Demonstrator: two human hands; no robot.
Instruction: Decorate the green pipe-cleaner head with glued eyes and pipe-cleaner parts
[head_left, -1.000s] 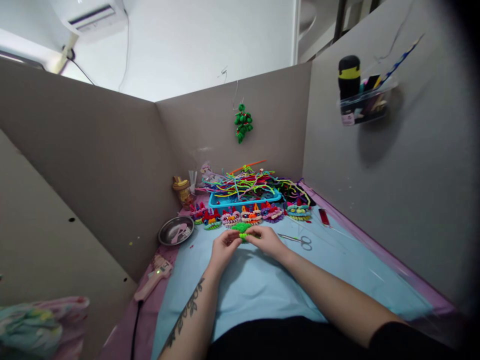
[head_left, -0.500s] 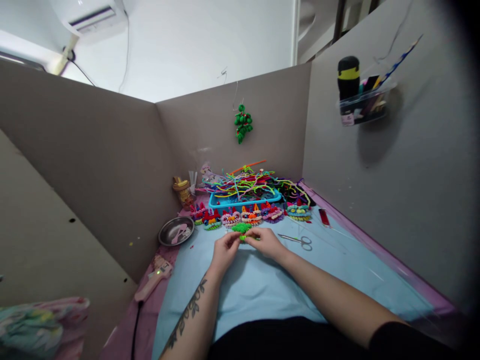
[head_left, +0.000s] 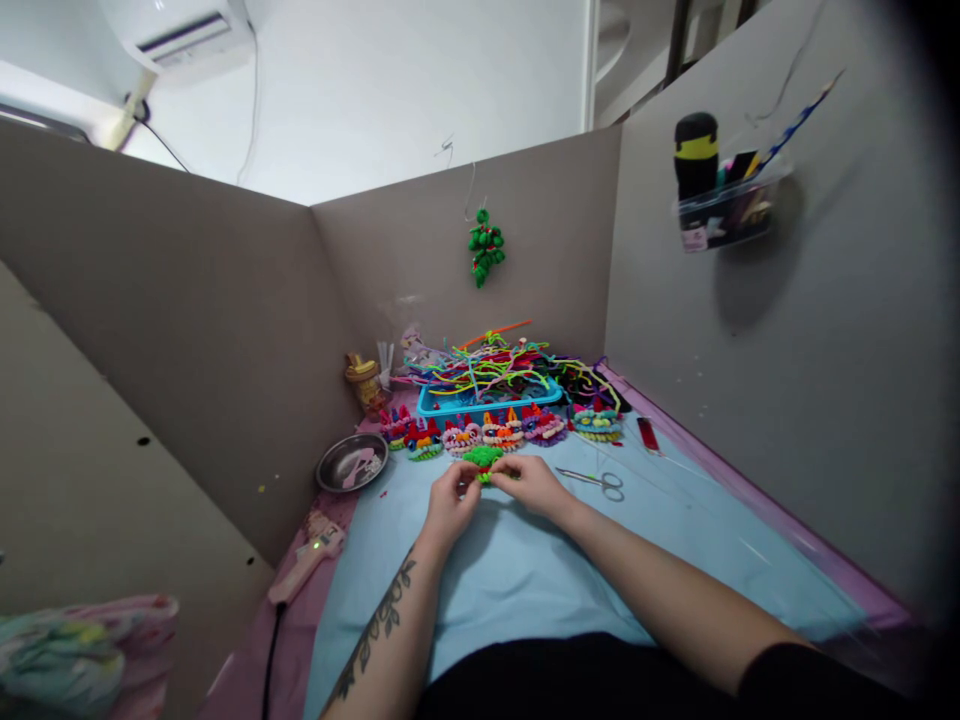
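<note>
Between my two hands is a small green pipe-cleaner figure [head_left: 482, 457], with a bit of red and a yellow-green strip along its lower edge. My left hand [head_left: 453, 497] pinches its left side, fingers closed. From the right, my right hand [head_left: 531, 484] grips the lower right part with thumb and forefinger. My fingers hide part of the figure. Just behind it stands a row of colourful pipe-cleaner figures, among them an orange one [head_left: 502, 430] and a purple one [head_left: 544, 425]. Silver scissors [head_left: 596, 482] lie to the right of my right hand.
A blue tray [head_left: 427, 405] heaped with pipe cleaners [head_left: 487, 368] stands at the back. On the left are a metal bowl [head_left: 330, 465] and a pink glue gun [head_left: 304, 570] with a cord. Grey panels enclose the table. A clear bin [head_left: 731, 215] hangs on the right panel.
My left fingers have shifted slightly left on the green figure, and more of its red and yellow-green lower part shows. My right hand has barely moved.
</note>
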